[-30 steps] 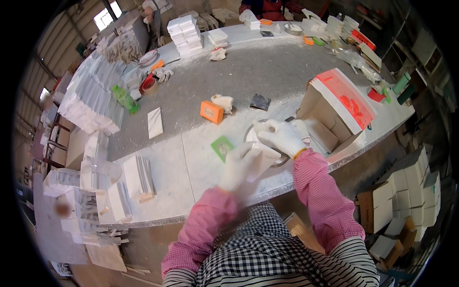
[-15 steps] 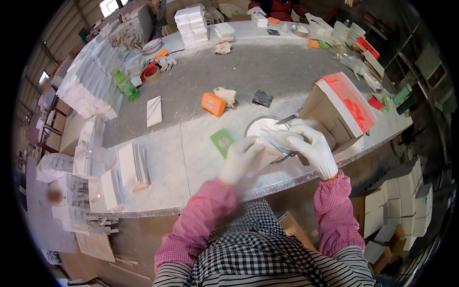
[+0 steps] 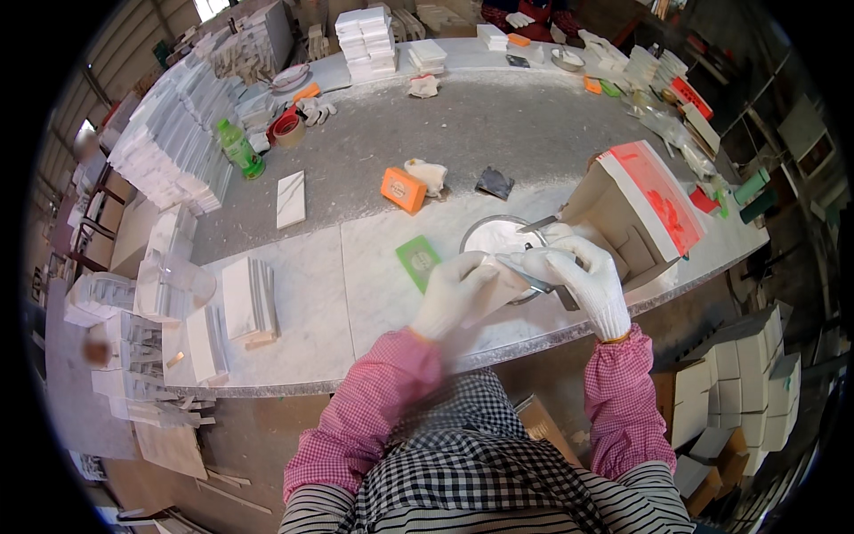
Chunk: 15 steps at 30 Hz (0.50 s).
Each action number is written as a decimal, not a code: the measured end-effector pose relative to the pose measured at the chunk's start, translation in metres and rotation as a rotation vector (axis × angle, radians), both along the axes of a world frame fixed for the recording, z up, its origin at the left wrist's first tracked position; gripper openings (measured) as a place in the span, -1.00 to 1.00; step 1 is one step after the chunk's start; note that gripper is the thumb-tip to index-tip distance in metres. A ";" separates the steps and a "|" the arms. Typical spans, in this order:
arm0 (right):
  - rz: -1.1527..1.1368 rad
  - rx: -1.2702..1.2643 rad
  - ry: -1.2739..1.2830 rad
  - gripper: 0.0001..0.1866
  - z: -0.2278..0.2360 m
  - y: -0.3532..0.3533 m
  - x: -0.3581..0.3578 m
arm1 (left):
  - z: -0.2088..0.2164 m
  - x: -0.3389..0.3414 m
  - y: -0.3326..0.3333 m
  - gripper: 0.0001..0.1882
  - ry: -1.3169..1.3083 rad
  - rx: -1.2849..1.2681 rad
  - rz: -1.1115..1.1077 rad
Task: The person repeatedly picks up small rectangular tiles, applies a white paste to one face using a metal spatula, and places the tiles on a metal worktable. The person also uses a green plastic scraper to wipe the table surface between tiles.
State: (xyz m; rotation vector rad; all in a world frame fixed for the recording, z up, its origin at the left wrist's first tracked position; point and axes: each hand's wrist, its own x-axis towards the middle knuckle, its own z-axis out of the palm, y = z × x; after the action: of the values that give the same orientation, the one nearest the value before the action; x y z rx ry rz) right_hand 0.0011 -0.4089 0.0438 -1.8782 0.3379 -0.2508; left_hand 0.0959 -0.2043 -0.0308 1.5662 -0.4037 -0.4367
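White knitted gloves cover both hands. My left hand (image 3: 452,298) is closed on a white tile (image 3: 495,301), held tilted above the near edge of the table. My right hand (image 3: 589,283) grips a putty knife (image 3: 527,272), its grey blade against or very close to the tile's upper edge. Just behind them stands a round metal bowl (image 3: 469,233) of white paste or powder, partly hidden by my hands. A second flat blade (image 3: 539,223) rests across the bowl's far right rim. Left of the bowl lies a green block (image 3: 416,262).
An open cardboard box (image 3: 614,209) stands right of the bowl. Farther back are an orange block (image 3: 403,190), a white rag (image 3: 431,176) and a dark pad (image 3: 495,183). Tile stacks (image 3: 249,303) line the left side, near a green bottle (image 3: 240,149). A co-worker (image 3: 525,16) is across the table.
My hands stay together over the bowl's near side, with the tile and putty knife shifted only slightly. The view has moved a little. Across the table, the co-worker's gloved hand has left the white stack.
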 end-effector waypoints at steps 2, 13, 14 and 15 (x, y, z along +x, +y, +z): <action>-0.002 0.013 0.011 -0.80 0.002 0.002 0.000 | -0.001 0.002 0.002 -0.70 0.011 0.052 -0.037; -0.010 0.010 -0.015 -0.79 -0.001 0.002 0.002 | 0.001 0.000 0.001 -0.72 0.020 0.029 -0.022; -0.010 0.005 -0.020 -0.79 -0.002 0.001 0.001 | 0.000 0.001 0.002 -0.69 0.011 0.040 -0.038; -0.010 0.001 -0.024 -0.79 -0.002 0.001 0.001 | -0.001 0.001 0.002 -0.69 0.007 0.042 -0.041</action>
State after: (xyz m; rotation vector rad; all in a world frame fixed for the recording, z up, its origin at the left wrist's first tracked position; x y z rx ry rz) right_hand 0.0021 -0.4079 0.0413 -1.8711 0.3306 -0.2799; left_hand 0.0974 -0.2027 -0.0314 1.5992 -0.4243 -0.4849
